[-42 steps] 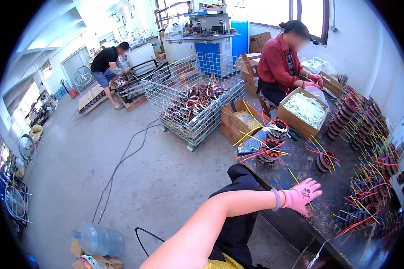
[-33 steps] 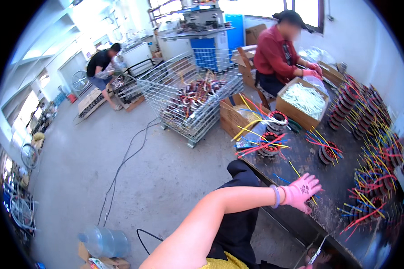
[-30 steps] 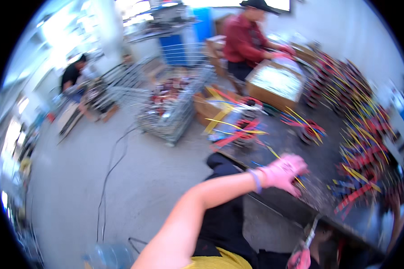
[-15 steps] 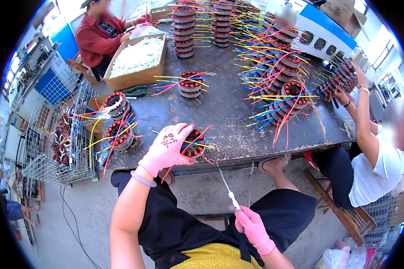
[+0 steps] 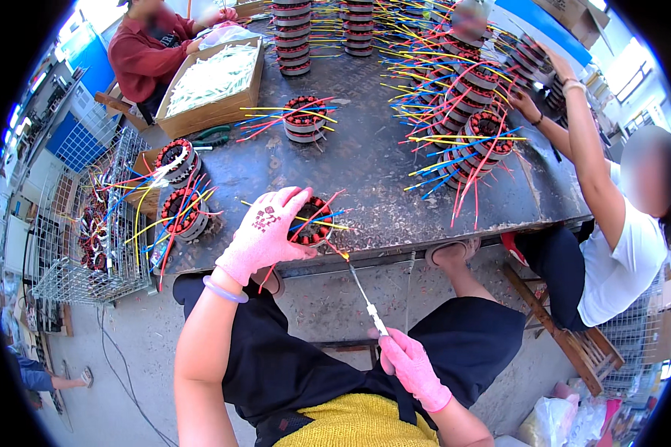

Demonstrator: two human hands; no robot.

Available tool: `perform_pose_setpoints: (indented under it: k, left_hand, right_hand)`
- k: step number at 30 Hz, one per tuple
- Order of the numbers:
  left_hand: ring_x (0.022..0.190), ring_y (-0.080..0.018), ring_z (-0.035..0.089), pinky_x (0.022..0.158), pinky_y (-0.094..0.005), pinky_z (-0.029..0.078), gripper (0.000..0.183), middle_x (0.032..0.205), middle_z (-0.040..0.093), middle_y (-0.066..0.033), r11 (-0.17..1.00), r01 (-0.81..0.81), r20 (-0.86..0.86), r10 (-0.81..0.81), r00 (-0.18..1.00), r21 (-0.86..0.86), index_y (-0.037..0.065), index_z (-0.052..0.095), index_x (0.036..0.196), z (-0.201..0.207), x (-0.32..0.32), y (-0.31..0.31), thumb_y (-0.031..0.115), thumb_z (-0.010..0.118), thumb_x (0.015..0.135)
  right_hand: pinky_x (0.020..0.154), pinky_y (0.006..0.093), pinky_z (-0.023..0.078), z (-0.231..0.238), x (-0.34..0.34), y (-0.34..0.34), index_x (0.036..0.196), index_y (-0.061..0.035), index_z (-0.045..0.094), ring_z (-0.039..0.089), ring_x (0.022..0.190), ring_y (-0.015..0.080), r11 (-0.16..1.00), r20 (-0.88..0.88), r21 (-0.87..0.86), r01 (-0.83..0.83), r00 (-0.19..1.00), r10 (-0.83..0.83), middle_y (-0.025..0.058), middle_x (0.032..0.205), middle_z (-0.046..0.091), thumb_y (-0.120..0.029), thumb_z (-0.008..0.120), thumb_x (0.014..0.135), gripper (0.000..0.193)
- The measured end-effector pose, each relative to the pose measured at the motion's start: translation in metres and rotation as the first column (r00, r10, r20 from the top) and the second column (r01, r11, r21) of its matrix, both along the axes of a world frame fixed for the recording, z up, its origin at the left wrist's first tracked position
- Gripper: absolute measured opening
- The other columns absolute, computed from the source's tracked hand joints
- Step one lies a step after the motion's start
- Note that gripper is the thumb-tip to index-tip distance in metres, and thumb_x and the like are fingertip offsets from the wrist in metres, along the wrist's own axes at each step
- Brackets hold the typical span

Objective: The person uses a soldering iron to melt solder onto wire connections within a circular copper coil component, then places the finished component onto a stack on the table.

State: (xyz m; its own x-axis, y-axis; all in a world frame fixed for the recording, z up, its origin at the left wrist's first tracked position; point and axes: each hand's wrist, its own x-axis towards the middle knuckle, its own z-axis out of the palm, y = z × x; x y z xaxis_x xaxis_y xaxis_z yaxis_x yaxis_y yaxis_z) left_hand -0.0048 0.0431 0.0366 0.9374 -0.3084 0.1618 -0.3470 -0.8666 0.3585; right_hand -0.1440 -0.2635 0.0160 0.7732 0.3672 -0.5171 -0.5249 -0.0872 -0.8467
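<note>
My left hand (image 5: pixel 265 231), in a pink glove, grips the left side of a motor stator (image 5: pixel 306 232) at the table's front edge. Red, yellow and blue leads stick out of its red-wound ring. My right hand (image 5: pixel 412 365), also gloved in pink, is closed on a slender metal rod tool (image 5: pixel 363 293) with a white section near the grip. The tool's tip points up at the end of a red lead (image 5: pixel 335 249), where a small orange-yellow glow like a flame shows. Whether tip and lead touch, I cannot tell.
Stators (image 5: pixel 185 214) stand left on the dark table (image 5: pixel 365 179), another stator (image 5: pixel 304 119) farther back. Tall stator stacks (image 5: pixel 462 160) fill the right and back. A carton (image 5: pixel 215 78) holds white sleeves. A wire basket (image 5: pixel 89 276) stands left. Two co-workers sit at the table.
The tool has moved up and left to the red lead, and a glow has appeared there. My left hand still holds the stator. The right co-worker's arms have shifted left among the stacks.
</note>
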Motion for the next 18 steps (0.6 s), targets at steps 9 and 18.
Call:
perform_pose_setpoints:
  k: [9,18]
  left_hand:
    - [0.124,-0.0379,0.05,0.107,-0.0445,0.039,0.096,0.137,0.05,-0.0167,1.0,0.008,-0.012,-0.008,1.0,-0.011,0.008,0.047,0.142,-0.0004,-0.0001,-0.0005,0.037,0.087,0.06]
    - [0.126,-0.0375,0.049,0.108,-0.0445,0.039,0.097,0.137,0.05,-0.0166,1.0,0.013,-0.011,-0.013,1.0,-0.014,0.008,0.047,0.142,-0.0002,0.0009,-0.0006,0.036,0.088,0.059]
  right_hand:
    - [0.055,0.0236,0.039,0.0039,-0.001,0.0006,0.123,-0.0007,0.061,0.046,0.056,0.0054,1.0,-0.01,-0.005,0.013,1.0,-0.013,-0.0029,0.063,0.048,-0.023,0.048,0.103,0.032]
    - [0.055,0.024,0.039,0.0045,0.0003,0.002,0.122,-0.0005,0.062,0.046,0.056,0.0059,1.0,-0.008,-0.01,0.001,1.0,-0.001,-0.0034,0.064,0.048,-0.024,0.05,0.102,0.033]
